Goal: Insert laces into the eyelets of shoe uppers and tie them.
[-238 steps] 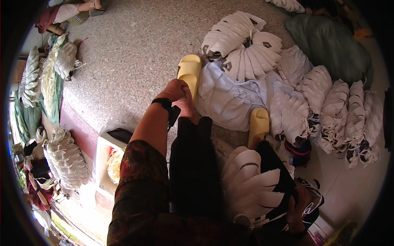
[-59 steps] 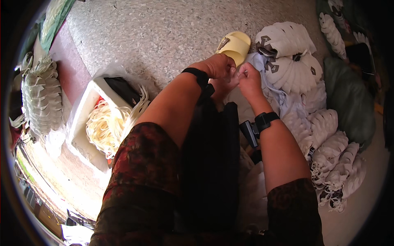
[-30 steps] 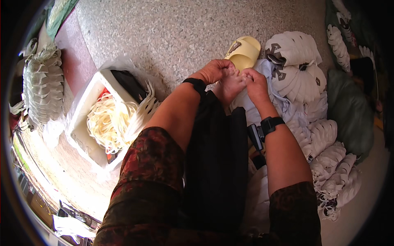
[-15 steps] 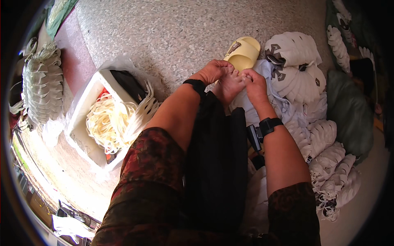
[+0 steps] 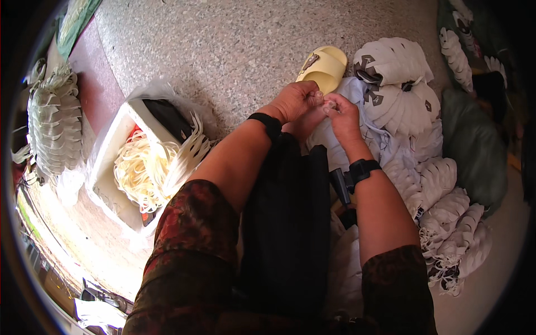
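My left hand [image 5: 298,101] and my right hand [image 5: 344,119] come together over my bare foot [image 5: 306,124], fingers closed in pinches with the tips close to each other. Whatever sits between the fingertips is too small to make out. The toes are mostly hidden behind the hands. Just beyond them lies a pale yellow slide slipper [image 5: 325,70] with a brown figure on its strap, and no foot is in it. Dark bands circle both wrists, and a black device [image 5: 339,186] hangs by the right one.
At left stands a white foam box [image 5: 105,171] wrapped in plastic, holding a tangle of cream strips [image 5: 142,167]. Bundles of stacked white pieces [image 5: 397,61] lie at right beside a dark green cloth [image 5: 474,151]. Another pale bundle [image 5: 53,123] is at far left, on the speckled floor.
My hands have drawn closer together above the foot, and they now cover toes that showed between them before. The whole view has shifted slightly.
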Available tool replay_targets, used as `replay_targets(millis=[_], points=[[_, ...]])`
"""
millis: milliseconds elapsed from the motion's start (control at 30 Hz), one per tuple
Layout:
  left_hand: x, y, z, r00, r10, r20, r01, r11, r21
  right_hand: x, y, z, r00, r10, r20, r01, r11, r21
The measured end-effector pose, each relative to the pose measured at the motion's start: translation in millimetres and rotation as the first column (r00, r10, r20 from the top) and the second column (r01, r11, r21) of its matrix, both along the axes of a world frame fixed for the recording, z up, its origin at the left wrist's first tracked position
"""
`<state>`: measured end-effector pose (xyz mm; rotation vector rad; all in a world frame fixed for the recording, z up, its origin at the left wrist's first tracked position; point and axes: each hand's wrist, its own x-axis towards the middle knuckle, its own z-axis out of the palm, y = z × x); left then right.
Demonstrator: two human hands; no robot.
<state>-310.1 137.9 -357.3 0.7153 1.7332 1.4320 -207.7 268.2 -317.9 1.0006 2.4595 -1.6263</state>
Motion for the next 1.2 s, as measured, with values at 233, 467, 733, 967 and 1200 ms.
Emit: replay_targets(millis=[233, 467, 733, 967, 1200], points=[[-3, -2, -16, 0.928, 0.029, 0.372, -0.086, 0.987, 0.137, -8, -5, 8, 0.998, 0.057, 0.028, -0.059, 0.997, 0.059], [-4, -6, -21, 0.926, -0.003, 0.376, -0.073, 0.98, 0.187, -8, -11, 14, 0.999, 0.032, -0.024, -0.031, 0.998, 0.048], [-2, -8, -11, 0.959, -0.007, 0.284, -0.041, 0.986, 0.161, -2, -4, 0, 0.998, 0.057, 0.019, -0.059, 0.98, 0.189], [-9, -5, -7, 0.901, -0.037, 0.433, -0.072, 0.97, 0.233, -7, -11, 6, 1.0, -0.01, 0.017, 0.009, 0.998, 0.065], [-26, 17, 12, 0.941, -0.338, -0.012, 0.332, 0.929, -0.163, -3, -2, 5, 0.997, 0.012, 0.075, -0.014, 0.999, 0.03]])
